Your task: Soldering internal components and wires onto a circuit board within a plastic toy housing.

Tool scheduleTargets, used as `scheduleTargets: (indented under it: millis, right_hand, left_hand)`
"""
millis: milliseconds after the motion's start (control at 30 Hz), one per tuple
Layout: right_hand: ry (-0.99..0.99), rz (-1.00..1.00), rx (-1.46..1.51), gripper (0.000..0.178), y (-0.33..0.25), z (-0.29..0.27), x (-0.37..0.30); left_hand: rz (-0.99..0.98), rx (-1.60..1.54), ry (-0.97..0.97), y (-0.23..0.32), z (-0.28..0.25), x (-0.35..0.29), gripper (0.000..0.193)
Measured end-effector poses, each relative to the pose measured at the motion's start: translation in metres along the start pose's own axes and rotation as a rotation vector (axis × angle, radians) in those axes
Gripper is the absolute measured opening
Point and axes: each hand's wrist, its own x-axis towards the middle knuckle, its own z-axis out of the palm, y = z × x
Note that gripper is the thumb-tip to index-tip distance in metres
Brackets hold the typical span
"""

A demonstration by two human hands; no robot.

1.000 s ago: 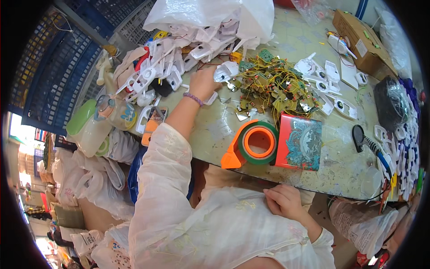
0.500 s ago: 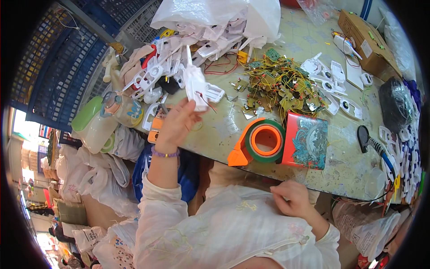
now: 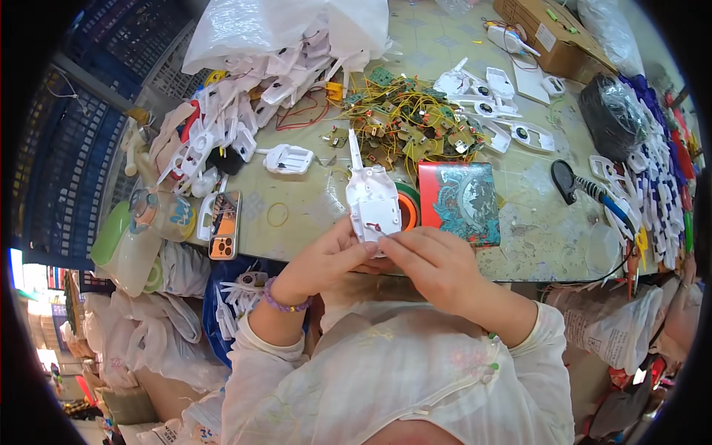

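A white plastic housing half (image 3: 374, 194) with a long thin stem is held up in front of me over the table's near edge. Its hollow inner side faces me, and a short dark red wire lies near its lower end. My left hand (image 3: 324, 256) grips the lower left of the housing, thumb along the bottom. From the other side my right hand (image 3: 432, 261) is closed at the same lower end, fingertips by the wire; some fingers are hidden. Behind it stands an orange and green tape roll (image 3: 409, 208), partly covered. Beside that is a red and teal box (image 3: 460, 202).
A heap of circuit boards with yellow wires (image 3: 415, 122) lies beyond. White housings (image 3: 285, 81) spill from a plastic bag (image 3: 282, 30) at the far left. A phone (image 3: 225, 226), a jug (image 3: 159, 213) and a black-handled tool (image 3: 565, 182) lie around. A cardboard box (image 3: 552, 37) stands far right.
The housing has come back toward me in my left hand and turned its hollow side up. My right hand has risen from my lap to it. The head view has shifted right.
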Motion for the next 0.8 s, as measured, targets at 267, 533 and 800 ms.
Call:
scheduleTargets:
  millis: [267, 533, 800]
  right_hand:
    - [-0.01, 0.079, -0.089, 0.035, 0.011, -0.003, -0.018]
    - [0.044, 0.103, 0.04, 0.034, 0.014, -0.022, -0.012]
    - [0.076, 0.617, -0.245, 0.013, 0.133, -0.073, -0.004]
  left_hand:
    - [-0.095, 0.903, 0.273, 0.028, 0.01, 0.005, 0.036]
    - [0.462, 1.232, 0.227, 0.007, 0.007, 0.013, 0.04]
    - [0.511, 1.22, 0.135, 0.009, 0.01, 0.017, 0.038]
